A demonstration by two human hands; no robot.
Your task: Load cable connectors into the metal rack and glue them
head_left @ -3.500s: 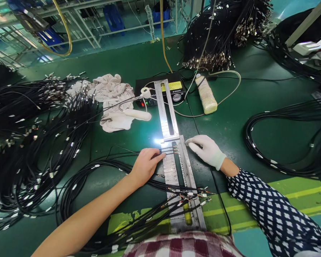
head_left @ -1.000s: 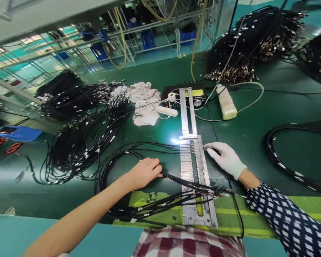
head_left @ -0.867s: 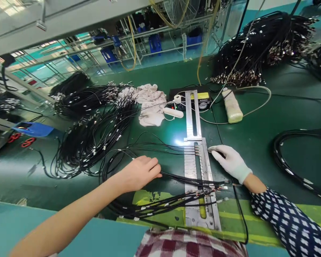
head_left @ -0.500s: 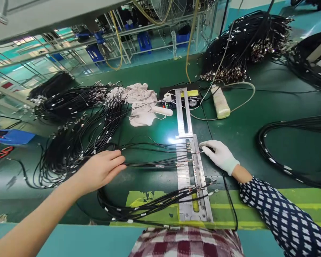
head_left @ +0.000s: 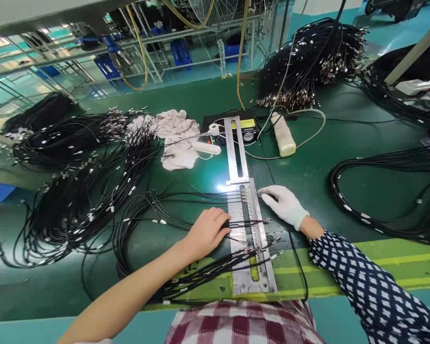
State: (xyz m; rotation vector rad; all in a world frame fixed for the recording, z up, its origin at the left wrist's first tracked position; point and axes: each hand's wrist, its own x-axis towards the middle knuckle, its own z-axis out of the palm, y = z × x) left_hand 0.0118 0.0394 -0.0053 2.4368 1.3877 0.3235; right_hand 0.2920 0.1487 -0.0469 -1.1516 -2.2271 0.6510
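Observation:
My bare left hand [head_left: 208, 231] is closed around a few black cables [head_left: 245, 223], whose ends cross the slotted metal fixture [head_left: 239, 277]. My right hand [head_left: 284, 205] wears a white glove and a dark patterned sleeve. Its thumb and fingertips are drawn together at the fixture's right edge; what they hold, if anything, is too small to name. Several thin cables with metal tips lie across the fixture's upper slots, above my left hand. Below it, a thicker cable bundle [head_left: 215, 267] rests over the lower end, its connector tips projecting to the right.
Heaps of black cables lie at the left [head_left: 75, 210] and back right [head_left: 308, 62]. Behind the fixture sit a black control box [head_left: 249, 135], a crumpled cloth [head_left: 179, 143] and a wrapped bottle-shaped thing [head_left: 284, 136]. Coiled cables [head_left: 338, 191] lie on the right.
My left hand has moved right, from the cables' left stretch to the fixture, and has closed on cables there. My right hand stays by the fixture's edge. The whole view has shifted slightly.

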